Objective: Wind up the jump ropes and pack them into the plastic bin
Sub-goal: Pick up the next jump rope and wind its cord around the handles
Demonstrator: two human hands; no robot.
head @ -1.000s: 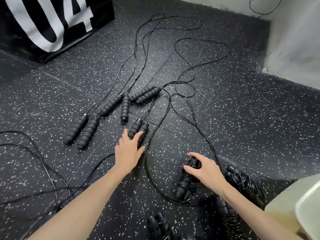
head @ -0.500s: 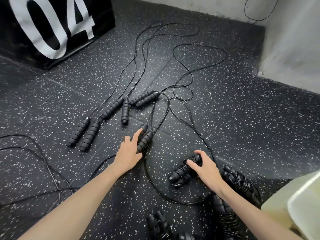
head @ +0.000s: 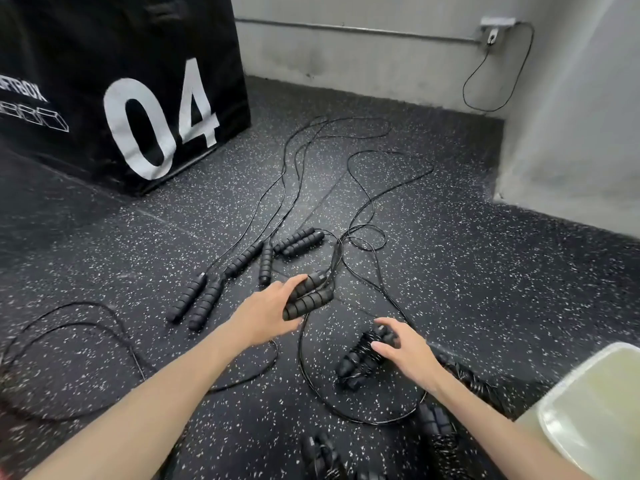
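Ropes lie loose across a black speckled floor [head: 485,289] in the single head view. The left hand [head: 266,315] curls its fingers round a pair of ribbed black handles [head: 308,299], lifted side by side, their cords running away up the floor toward the wall [head: 363,60]. The right hand [head: 405,348] rests on a wound rope bundle [head: 360,358] lying on the floor, thumb and fingertips bent over its upper end and touching it; whether it truly grips the bundle cannot be told. A long cord loop [head: 311,386] circles that bundle on the floor.

Beyond the left hand lie six more handles: a pair on the left [head: 197,301], two single handles in the middle [head: 244,258], and a pair farther back [head: 298,241]. More wound bundles [head: 440,431] sit by the right forearm and at the bottom edge. Slack cord [head: 69,327] loops at the far left.

The plastic bin [head: 568,393], pale and translucent, shows at the lower right corner, just beside the right forearm. A black box marked 04 [head: 138,81] stands at the upper left against the wall. A thin cable [head: 485,81] hangs from a wall fitting at the upper right.
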